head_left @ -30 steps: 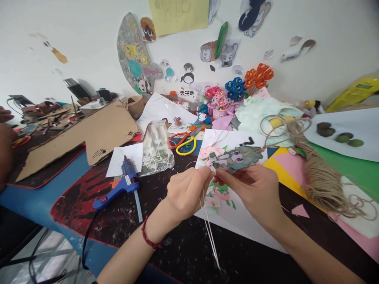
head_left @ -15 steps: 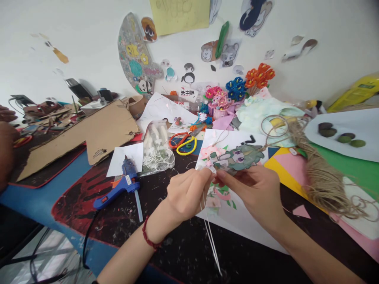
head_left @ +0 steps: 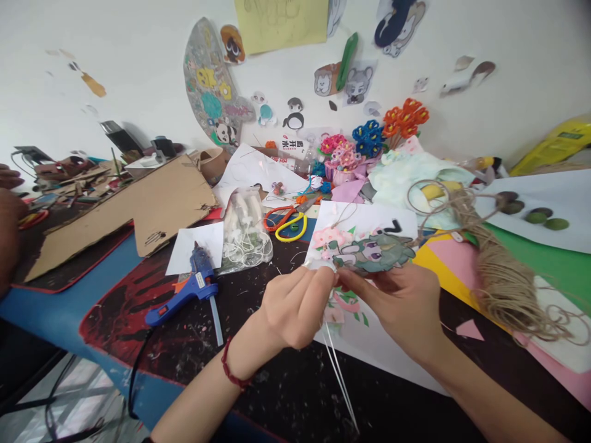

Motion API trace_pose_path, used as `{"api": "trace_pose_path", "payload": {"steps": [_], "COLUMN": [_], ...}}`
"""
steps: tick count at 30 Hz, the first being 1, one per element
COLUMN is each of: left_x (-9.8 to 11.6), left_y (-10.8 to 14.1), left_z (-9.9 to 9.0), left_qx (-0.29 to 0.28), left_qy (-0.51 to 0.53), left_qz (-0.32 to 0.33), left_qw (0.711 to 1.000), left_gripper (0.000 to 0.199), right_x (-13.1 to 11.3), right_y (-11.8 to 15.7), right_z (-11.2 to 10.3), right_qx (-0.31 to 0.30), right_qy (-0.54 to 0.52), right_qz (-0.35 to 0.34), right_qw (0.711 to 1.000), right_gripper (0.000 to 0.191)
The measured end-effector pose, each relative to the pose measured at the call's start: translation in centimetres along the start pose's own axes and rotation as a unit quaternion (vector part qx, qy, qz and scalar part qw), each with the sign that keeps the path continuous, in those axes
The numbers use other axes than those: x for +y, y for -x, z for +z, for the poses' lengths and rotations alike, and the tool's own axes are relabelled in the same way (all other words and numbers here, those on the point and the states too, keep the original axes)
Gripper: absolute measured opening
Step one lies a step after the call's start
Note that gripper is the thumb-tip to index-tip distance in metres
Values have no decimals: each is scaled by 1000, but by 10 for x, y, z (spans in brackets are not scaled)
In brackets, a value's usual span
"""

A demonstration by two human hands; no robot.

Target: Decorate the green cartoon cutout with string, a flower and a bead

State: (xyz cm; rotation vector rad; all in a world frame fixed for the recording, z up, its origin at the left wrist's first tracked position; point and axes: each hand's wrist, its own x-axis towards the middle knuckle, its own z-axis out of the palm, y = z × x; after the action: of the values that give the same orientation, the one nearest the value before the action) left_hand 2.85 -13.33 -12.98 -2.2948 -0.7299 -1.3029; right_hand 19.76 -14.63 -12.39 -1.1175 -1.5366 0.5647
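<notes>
My left hand (head_left: 298, 307) is closed, fingers pinched together around a white cord (head_left: 339, 378). Two thin strands of it hang below the hand toward the black mat. A small white piece shows above the fingertips; its kind is unclear. My right hand (head_left: 401, 295) grips a flat cartoon cut-out (head_left: 376, 252) with green hair and purple eyes, its lower edge between thumb and fingers. Brown twine runs from its right end to a loop. Both hands meet at the cut-out's left end, where fingers hide the contact. Beneath lies a white sheet (head_left: 383, 351) with pink flowers.
A blue glue gun (head_left: 184, 295) lies left, beside a clear bag (head_left: 247, 227) of white tassels. Red-and-yellow-handled scissors (head_left: 290, 224) lie behind. To the right is a twine bundle (head_left: 505, 277). Cardboard (head_left: 170, 203) and a person's arm (head_left: 9, 240) are at the left.
The cut-out has tipped slightly, its right end shifting rightward. The hanging white strands have swung a little to the right. Both hands keep their grip.
</notes>
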Motion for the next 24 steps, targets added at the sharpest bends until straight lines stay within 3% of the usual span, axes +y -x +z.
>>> {"api": "trace_pose_path", "payload": {"steps": [6,15,24], "left_x": [1,6,6], "left_y": [-2,-5,-4], "left_z": [-4,0,3], "left_qx": [-34,45,60], "left_qy": [-25,33,30], "left_qz": [-1,-43,-49], "left_qw": [999,997,997], "left_gripper": [7,8,8], "right_x": [4,-1,0], "right_y": [2,-2,-2], "right_z": [1,1,2], "right_qx": [-10,-5,-12], "right_qy": [6,-59,-72], "right_qz": [-7,12,10], "right_qw": [1000,998,997], "right_gripper": [16,14,13]}}
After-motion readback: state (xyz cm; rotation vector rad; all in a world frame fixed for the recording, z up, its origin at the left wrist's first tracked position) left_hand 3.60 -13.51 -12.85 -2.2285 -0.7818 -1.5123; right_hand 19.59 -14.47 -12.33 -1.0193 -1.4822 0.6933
